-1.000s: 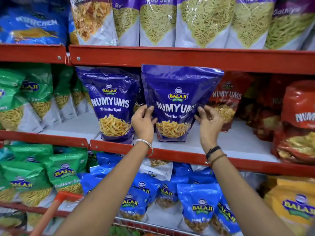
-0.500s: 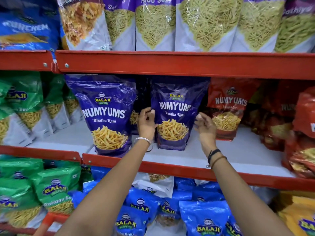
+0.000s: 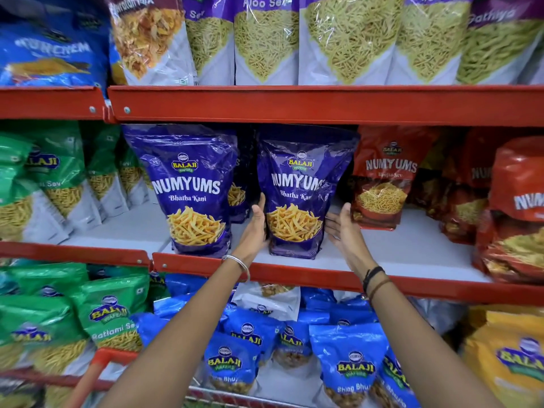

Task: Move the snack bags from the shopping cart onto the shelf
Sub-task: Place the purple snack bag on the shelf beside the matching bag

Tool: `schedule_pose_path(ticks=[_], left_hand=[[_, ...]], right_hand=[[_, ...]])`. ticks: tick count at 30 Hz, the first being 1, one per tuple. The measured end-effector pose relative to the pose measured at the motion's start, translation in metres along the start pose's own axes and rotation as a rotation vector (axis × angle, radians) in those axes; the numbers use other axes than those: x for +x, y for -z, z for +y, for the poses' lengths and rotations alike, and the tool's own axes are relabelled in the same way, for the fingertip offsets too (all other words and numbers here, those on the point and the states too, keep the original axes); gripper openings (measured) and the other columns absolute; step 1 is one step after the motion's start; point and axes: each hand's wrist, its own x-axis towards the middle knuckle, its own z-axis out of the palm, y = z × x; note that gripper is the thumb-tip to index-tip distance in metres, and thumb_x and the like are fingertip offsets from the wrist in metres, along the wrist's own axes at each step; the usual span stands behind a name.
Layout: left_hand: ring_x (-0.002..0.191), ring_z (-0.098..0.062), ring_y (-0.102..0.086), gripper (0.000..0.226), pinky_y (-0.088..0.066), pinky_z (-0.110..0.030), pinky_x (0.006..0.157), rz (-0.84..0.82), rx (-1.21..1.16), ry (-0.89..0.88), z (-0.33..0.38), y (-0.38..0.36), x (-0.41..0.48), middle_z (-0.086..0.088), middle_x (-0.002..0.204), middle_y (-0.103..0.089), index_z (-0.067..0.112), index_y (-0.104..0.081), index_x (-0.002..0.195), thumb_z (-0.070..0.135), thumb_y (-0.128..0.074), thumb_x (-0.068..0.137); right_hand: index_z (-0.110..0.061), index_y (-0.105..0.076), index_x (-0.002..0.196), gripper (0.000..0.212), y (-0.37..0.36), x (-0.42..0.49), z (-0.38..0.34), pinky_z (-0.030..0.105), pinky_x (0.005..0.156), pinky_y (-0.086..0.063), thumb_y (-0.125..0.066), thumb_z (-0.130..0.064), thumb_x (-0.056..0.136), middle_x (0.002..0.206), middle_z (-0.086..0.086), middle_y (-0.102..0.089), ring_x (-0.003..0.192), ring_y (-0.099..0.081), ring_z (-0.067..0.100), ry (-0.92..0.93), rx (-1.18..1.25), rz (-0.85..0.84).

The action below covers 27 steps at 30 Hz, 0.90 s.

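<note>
A purple Numyums snack bag [image 3: 303, 184] stands upright on the middle shelf [image 3: 418, 242], close to its red front edge. My left hand [image 3: 255, 226] lies against the bag's lower left side, thumb at the front. On the bag's lower right, my right hand [image 3: 343, 229] is spread open, its fingertips at or just off the bag's edge. A matching purple bag [image 3: 191, 189] stands just to the left, and a third one shows in the dark gap behind them. The shopping cart's red handle [image 3: 98, 360] and wire rim [image 3: 235, 400] show at the bottom.
Red Numyums bags [image 3: 382, 178] stand right of the placed bag with bare shelf in front. Green sev bags [image 3: 56, 184] fill the left. The red shelf above [image 3: 294, 104] hangs just over the bag tops. Blue bags [image 3: 350, 366] and yellow bags [image 3: 512, 360] sit below.
The purple bag went from held at the shelf front to standing on the shelf. My hands slid down to its lower sides and my right hand opened.
</note>
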Motion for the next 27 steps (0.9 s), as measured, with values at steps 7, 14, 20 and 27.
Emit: schedule_pose_path(ticks=[7, 14, 20, 27], left_hand=[[0.072, -0.008, -0.05, 0.082, -0.034, -0.032, 0.061, -0.027, 0.062, 0.013, 0.01, 0.006, -0.042, 0.025, 0.108, -0.065, 0.046, -0.007, 0.14, 0.075, -0.009, 0.063], [0.142, -0.028, -0.018, 0.076, -0.019, -0.051, 0.115, 0.014, 0.132, -0.048, 0.016, -0.003, -0.074, -0.007, 0.157, -0.005, 0.041, -0.005, 0.141, 0.071, -0.018, 0.073], [0.117, 0.013, -0.045, 0.039, -0.035, -0.003, 0.095, 0.231, 0.03, -0.261, -0.003, -0.04, -0.145, 0.01, 0.133, -0.049, 0.017, -0.041, 0.132, 0.028, -0.037, 0.095], [0.116, -0.002, -0.053, 0.032, -0.042, -0.008, 0.092, 0.109, 0.002, -0.029, -0.108, -0.091, -0.238, 0.0, 0.126, -0.058, 0.017, -0.051, 0.119, 0.027, -0.046, 0.089]], right_hand=[[-0.005, -0.059, 0.115, 0.068, 0.007, -0.043, 0.0, 0.031, 0.092, -0.044, -0.02, -0.056, 0.091, 0.118, 0.018, -0.062, 0.101, -0.06, 0.022, 0.048, -0.057, 0.007], [-0.008, -0.041, 0.134, 0.06, 0.004, -0.079, -0.004, 0.03, 0.106, -0.032, -0.024, -0.049, 0.094, 0.141, 0.013, -0.046, 0.127, -0.046, 0.022, 0.057, -0.103, -0.063], [-0.011, -0.056, 0.116, 0.041, 0.044, -0.158, 0.032, 0.035, 0.095, -0.047, -0.034, -0.038, 0.096, 0.118, 0.011, -0.063, 0.107, -0.062, 0.02, 0.133, -0.054, 0.052], [-0.008, -0.065, 0.096, 0.042, 0.109, -0.282, 0.139, 0.021, 0.063, -0.055, -0.04, -0.041, 0.088, 0.082, 0.003, -0.075, 0.074, -0.07, 0.017, -0.129, -0.202, 0.131]])
